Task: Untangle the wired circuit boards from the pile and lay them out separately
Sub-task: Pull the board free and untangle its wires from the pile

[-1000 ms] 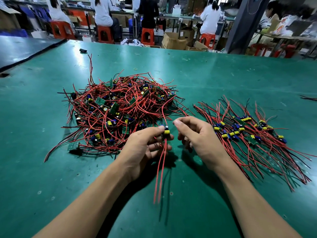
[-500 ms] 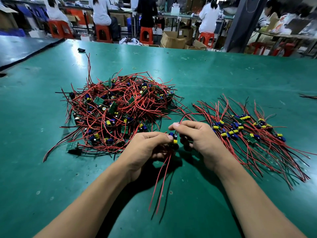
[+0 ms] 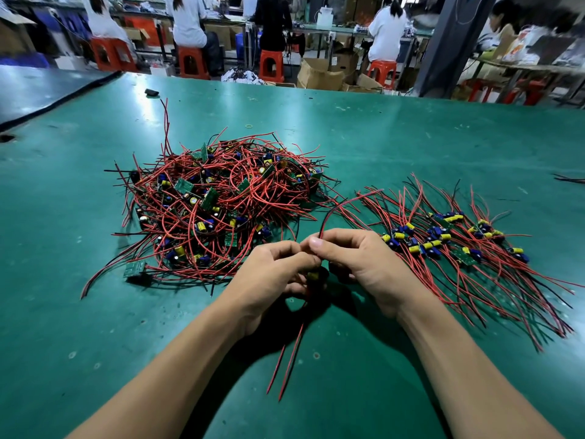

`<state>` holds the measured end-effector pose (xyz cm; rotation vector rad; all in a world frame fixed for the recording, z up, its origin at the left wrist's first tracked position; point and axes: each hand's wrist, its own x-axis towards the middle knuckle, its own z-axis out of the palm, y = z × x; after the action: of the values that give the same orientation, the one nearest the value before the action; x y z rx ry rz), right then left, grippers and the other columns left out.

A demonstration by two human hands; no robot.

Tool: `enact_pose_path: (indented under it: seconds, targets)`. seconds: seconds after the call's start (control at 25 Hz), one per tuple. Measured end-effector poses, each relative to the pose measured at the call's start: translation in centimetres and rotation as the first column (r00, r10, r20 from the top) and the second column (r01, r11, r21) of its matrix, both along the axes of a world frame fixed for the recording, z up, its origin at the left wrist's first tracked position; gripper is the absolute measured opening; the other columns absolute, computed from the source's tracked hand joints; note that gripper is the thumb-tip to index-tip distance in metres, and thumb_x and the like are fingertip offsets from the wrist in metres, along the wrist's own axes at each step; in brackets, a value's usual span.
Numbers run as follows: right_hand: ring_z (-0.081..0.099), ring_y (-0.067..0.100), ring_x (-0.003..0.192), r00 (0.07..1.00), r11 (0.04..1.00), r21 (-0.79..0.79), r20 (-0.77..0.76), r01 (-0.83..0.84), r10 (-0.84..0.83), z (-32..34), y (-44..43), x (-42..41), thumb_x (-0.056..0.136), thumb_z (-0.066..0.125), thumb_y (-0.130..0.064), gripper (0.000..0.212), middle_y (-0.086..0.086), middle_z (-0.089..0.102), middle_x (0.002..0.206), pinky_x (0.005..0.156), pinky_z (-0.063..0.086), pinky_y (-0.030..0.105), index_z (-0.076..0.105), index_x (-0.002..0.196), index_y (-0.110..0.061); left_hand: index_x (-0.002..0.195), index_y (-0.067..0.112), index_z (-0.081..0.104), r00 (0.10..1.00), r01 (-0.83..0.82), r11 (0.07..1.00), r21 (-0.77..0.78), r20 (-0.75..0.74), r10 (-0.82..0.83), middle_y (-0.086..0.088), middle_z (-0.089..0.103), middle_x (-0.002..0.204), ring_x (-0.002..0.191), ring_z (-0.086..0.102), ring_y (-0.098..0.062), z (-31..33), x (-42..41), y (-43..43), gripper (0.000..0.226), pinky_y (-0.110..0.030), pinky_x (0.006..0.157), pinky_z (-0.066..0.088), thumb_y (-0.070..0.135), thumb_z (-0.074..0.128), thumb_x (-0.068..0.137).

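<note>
A tangled pile (image 3: pixel 221 204) of small green circuit boards with red and black wires lies left of centre on the green table. To the right, several untangled boards (image 3: pixel 452 242) lie spread out with their wires fanned. Between the two, my left hand (image 3: pixel 272 274) grips one wired circuit board (image 3: pixel 313 275), mostly hidden by my fingers. Its lower wires (image 3: pixel 288 362) hang toward me. My right hand (image 3: pixel 357 264) pinches that board's upper red wire (image 3: pixel 332 212), which arcs up and to the right.
The green table (image 3: pixel 380 137) stretches far ahead. A small black object (image 3: pixel 152 92) lies near its far left edge, and a stray wire (image 3: pixel 569 179) at the far right. Beyond it, people sit on orange stools (image 3: pixel 270 66) among cardboard boxes (image 3: pixel 319 74).
My hands have closed together around the one board and pulled it toward me. Its upper wire has come free of the pile and now arcs to the right.
</note>
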<state>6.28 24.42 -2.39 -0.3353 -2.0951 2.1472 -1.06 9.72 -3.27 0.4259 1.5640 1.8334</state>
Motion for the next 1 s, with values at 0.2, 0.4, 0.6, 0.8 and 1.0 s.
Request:
enact_pose_path:
  seconds: [0.2, 0.4, 0.6, 0.8, 1.0]
  targets:
    - [0.065, 0.004, 0.074, 0.994, 0.988, 0.121, -0.046, 0.101, -0.096, -0.1, -0.3, -0.3, 0.089, 0.075, -0.024, 0.012, 0.003, 0.072, 0.088, 0.061, 0.051, 0.017, 0.08, 0.093, -0.015, 0.085, 0.009, 0.076, 1.0, -0.012, 1.0, 0.003, 0.027, 0.012, -0.007, 0.068, 0.069, 0.06, 0.068, -0.024, 0.2, 0.1, 0.1, 0.014, -0.024, 0.052, 0.055, 0.005, 0.064, 0.09]
    - [0.071, 0.011, 0.092, 0.975, 0.928, 0.3, -0.074, 0.223, -0.21, -0.5, -0.7, -0.6, 0.091, 0.073, -0.03, 0.016, -0.006, 0.077, 0.095, 0.087, 0.055, 0.031, 0.08, 0.1, -0.02, 0.074, 0.006, 0.073, 1.0, -0.018, 1.0, -0.014, 0.02, 0.018, -0.015, 0.067, 0.071, 0.059, 0.067, -0.019, 0.5, 0.1, -0.1, 0.017, -0.023, 0.052, 0.054, 0.006, 0.064, 0.088]
    - [0.045, 0.013, 0.041, 0.974, 0.935, 0.281, 0.002, 0.217, -0.227, -0.6, -0.4, -0.7, 0.094, 0.069, -0.026, 0.016, -0.005, 0.064, 0.063, 0.044, 0.036, 0.019, 0.08, 0.092, -0.015, 0.068, 0.007, 0.067, 0.998, -0.026, 0.997, -0.068, -0.055, 0.022, -0.009, 0.057, 0.061, 0.047, 0.054, -0.016, 0.8, 0.6, 0.2, 0.019, -0.022, 0.042, 0.043, 0.003, 0.062, 0.086]
    - [0.038, 0.01, 0.035, 0.937, 0.92, 0.191, 0.005, 0.342, -0.349, -0.9, 1.2, -1.2, 0.098, 0.063, -0.014, 0.017, -0.005, 0.058, 0.061, 0.038, 0.031, 0.015, 0.077, 0.091, -0.009, 0.065, 0.014, 0.069, 0.99, 0.005, 0.99, -0.144, -0.136, -0.025, -0.002, 0.06, 0.06, 0.053, 0.054, -0.014, 0.9, 0.9, 0.3, 0.021, -0.023, 0.052, 0.043, 0.006, 0.064, 0.084]
    - [0.037, 0.013, 0.04, 0.898, 0.854, 0.288, -0.06, 0.434, -0.436, -1.4, 2.2, -1.8, 0.101, 0.057, -0.016, 0.02, 0.001, 0.054, 0.064, 0.042, 0.028, 0.02, 0.075, 0.093, -0.018, 0.064, 0.015, 0.067, 0.985, 0.021, 0.987, -0.16, -0.166, -0.048, -0.003, 0.059, 0.063, 0.059, 0.053, -0.017, 1.0, 1.1, 0.2, 0.022, -0.026, 0.056, 0.042, 0.008, 0.064, 0.084]
